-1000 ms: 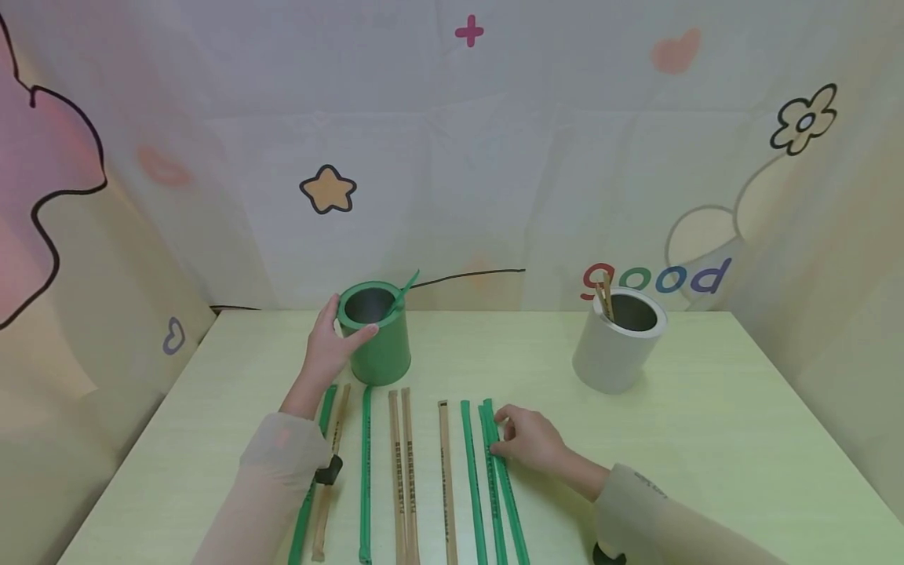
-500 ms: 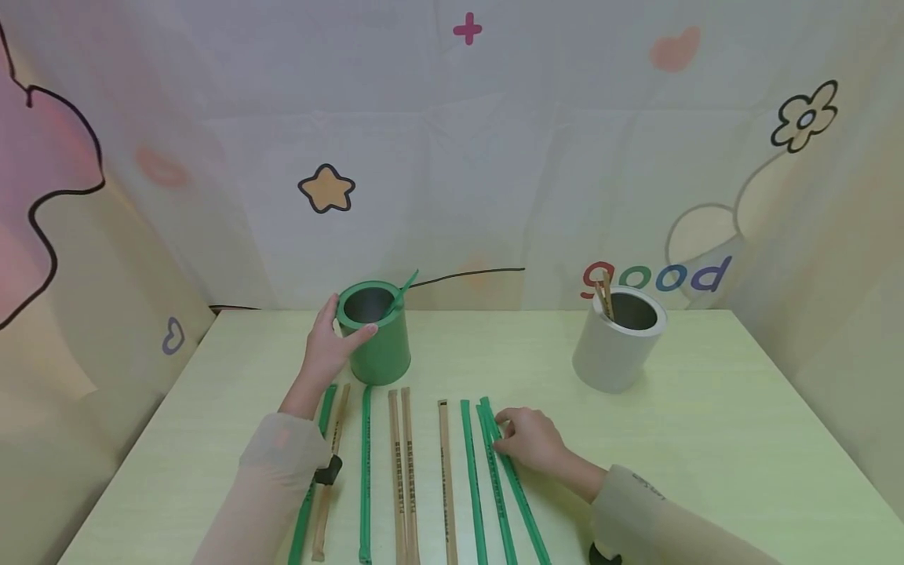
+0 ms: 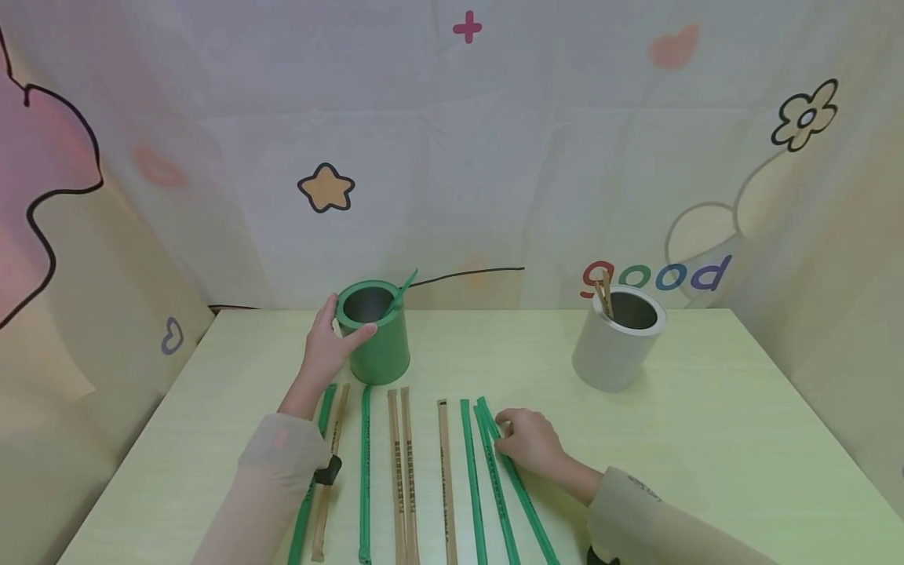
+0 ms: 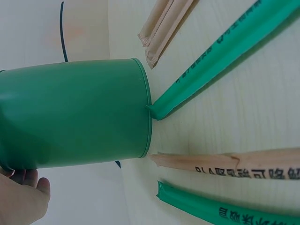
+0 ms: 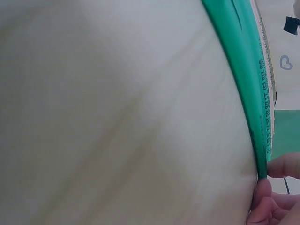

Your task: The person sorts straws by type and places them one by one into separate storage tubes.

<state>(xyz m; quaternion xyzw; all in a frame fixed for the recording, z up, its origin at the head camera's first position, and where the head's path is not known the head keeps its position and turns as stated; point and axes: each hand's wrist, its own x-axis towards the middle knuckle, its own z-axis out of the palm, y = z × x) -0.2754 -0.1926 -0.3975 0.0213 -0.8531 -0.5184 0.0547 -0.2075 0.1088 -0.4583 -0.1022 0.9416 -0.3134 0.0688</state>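
Observation:
My left hand (image 3: pixel 328 341) grips the upper rim of a green cylindrical cup (image 3: pixel 383 355), its thumb across the front. A green-wrapped straw (image 3: pixel 404 290) leans out of this cup. In the left wrist view the fingertips lie at the cup's (image 4: pixel 79 112) far end. My right hand (image 3: pixel 531 441) pinches a green-wrapped straw (image 3: pixel 528 502) near its upper part; the right wrist view has thumb and finger on either side of the straw (image 5: pixel 246 79). That straw lies slanted, its top close to another green straw (image 3: pixel 500 498).
Further wrapped straws lie in a row: a green one (image 3: pixel 474 479), tan ones such as the tan straw (image 3: pixel 447 479), and a green one (image 3: pixel 365 479) below the cup. At back right stands a white cup (image 3: pixel 610 361) holding tan straws (image 3: pixel 606 297). A printed curtain (image 3: pixel 452 173) backs the table.
The pinched green straw's lower end has swung right, away from its neighbour, which has also tilted slightly. The left hand and green cup have stayed put.

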